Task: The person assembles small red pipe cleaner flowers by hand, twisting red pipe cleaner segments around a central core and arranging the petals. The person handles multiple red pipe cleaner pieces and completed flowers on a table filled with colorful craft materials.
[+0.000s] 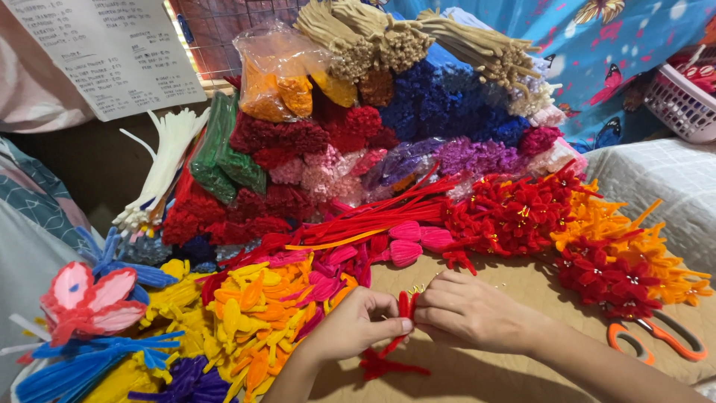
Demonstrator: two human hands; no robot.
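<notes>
Two hands are meeting near the front edge of the tan tabletop [477, 373], both pinching one small red pipe-cleaner piece [403, 307] between them. The left hand [358, 322] is closing thumb and forefinger narrowly on the piece from its left side, while the right hand [464, 310] is curling its fingers tightly onto it from the right; both hands are lying equally close, the piece sitting directly between their fingertips. Its long axis is running nearly upright in the view, tilting slightly, with the upper end pointing away toward the piled stock and the lower end trailing toward the front edge, where loose red strands [384, 366] are spreading onto the tabletop just below the left hand. Finished red flowers [514, 213] are lying beyond the right hand, yellow and orange petal shapes [250, 321] are heaping to the left of the left hand, and orange-handled scissors [656, 337] are resting well apart near the right edge.
</notes>
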